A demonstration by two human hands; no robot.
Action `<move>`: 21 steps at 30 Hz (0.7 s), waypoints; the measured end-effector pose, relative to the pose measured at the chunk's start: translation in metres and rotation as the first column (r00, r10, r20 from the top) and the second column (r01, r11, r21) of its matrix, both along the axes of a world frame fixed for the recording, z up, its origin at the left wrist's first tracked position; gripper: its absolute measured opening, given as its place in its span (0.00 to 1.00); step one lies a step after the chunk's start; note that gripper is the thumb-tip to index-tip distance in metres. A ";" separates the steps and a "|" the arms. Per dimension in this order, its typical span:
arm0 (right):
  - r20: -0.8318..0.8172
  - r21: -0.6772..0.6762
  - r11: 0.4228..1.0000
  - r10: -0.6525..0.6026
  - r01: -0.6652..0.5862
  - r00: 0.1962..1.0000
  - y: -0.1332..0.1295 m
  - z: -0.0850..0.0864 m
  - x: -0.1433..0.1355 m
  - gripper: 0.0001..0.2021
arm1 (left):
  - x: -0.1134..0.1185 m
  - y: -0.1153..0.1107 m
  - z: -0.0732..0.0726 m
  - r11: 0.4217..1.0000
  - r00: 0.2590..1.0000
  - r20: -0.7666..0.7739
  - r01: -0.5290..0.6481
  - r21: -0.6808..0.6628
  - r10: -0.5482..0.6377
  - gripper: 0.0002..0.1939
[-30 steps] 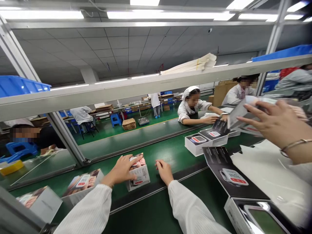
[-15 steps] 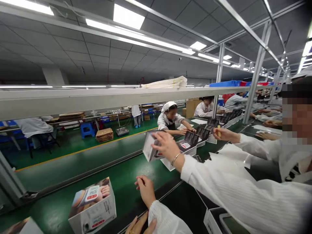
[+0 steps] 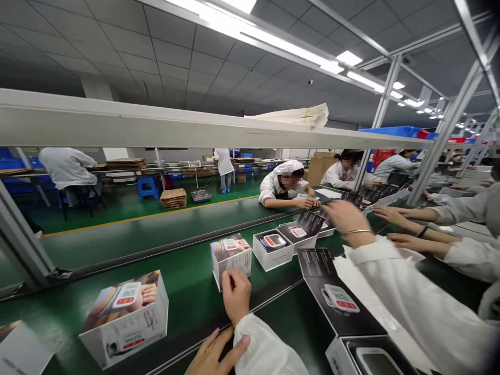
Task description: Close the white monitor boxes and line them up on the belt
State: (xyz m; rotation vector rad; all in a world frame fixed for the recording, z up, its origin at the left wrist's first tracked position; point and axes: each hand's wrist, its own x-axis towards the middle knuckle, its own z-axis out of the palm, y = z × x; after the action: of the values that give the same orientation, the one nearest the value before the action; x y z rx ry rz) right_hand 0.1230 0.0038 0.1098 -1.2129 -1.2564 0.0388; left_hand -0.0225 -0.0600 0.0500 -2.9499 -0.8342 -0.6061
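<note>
My left hand (image 3: 236,297) is closed with curled fingers, in front of a blood pressure monitor box (image 3: 231,263) standing on the green belt; whether it touches the box I cannot tell. My right hand (image 3: 347,216) reaches out over the open boxes, its fingers smeared by motion. Just beyond the left hand stands an open white box (image 3: 272,252) with a monitor inside, beside another open box (image 3: 299,237). Close to me, an open box (image 3: 367,359) has its black printed lid (image 3: 338,297) raised.
Another person's hand (image 3: 213,354) lies by my left sleeve. A closed printed box (image 3: 127,317) and a part-seen box (image 3: 23,349) stand left on the belt. Co-workers' hands (image 3: 406,229) are at right. A long shelf (image 3: 156,125) crosses overhead, on metal posts.
My right hand has let go of the printed box, now standing on the belt, and moved right and away towards the open boxes. The view has shifted.
</note>
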 end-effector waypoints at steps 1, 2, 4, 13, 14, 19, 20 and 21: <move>-0.011 0.032 0.997 -0.064 0.065 0.998 0.001 0.001 0.005 0.18 | 0.000 -0.002 -0.001 1.000 1.000 0.006 0.014 -0.023 -0.014 0.42; -0.038 0.051 0.992 -0.114 0.116 0.993 0.002 0.001 0.011 0.16 | 0.000 -0.004 0.000 0.998 1.000 0.005 0.029 -0.049 -0.029 0.42; -0.107 0.060 0.979 -0.188 0.195 0.976 0.007 -0.002 0.026 0.13 | 0.003 -0.009 0.005 0.995 1.000 0.017 0.005 -0.102 -0.004 0.40; -0.239 -0.232 0.967 0.047 -0.104 0.970 0.028 -0.029 0.046 0.24 | 0.004 -0.017 0.049 0.958 0.925 0.265 -0.235 -0.165 0.273 0.33; -0.254 -0.267 0.947 0.108 -0.177 0.961 0.028 -0.029 0.044 0.25 | 0.004 -0.019 0.050 0.961 0.928 0.263 -0.226 -0.161 0.262 0.33; -0.333 -0.335 0.823 0.351 -0.458 0.875 0.026 -0.021 0.046 0.29 | 0.008 -0.007 0.059 0.931 0.843 0.397 -0.307 -0.199 0.362 0.34; -0.336 -0.343 0.798 0.389 -0.496 0.858 0.026 -0.019 0.047 0.29 | 0.009 0.002 0.061 0.907 0.791 0.447 -0.330 -0.262 0.418 0.35; -0.332 -0.351 0.776 0.420 -0.524 0.845 0.025 -0.018 0.047 0.28 | 0.008 0.012 0.063 0.879 0.741 0.483 -0.325 -0.349 0.466 0.37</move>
State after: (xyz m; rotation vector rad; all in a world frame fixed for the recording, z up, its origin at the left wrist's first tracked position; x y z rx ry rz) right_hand 0.1704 0.0288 0.0916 -1.1806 -1.3530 0.8589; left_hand -0.0148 -0.0479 0.1135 -2.6368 -1.6438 -1.4487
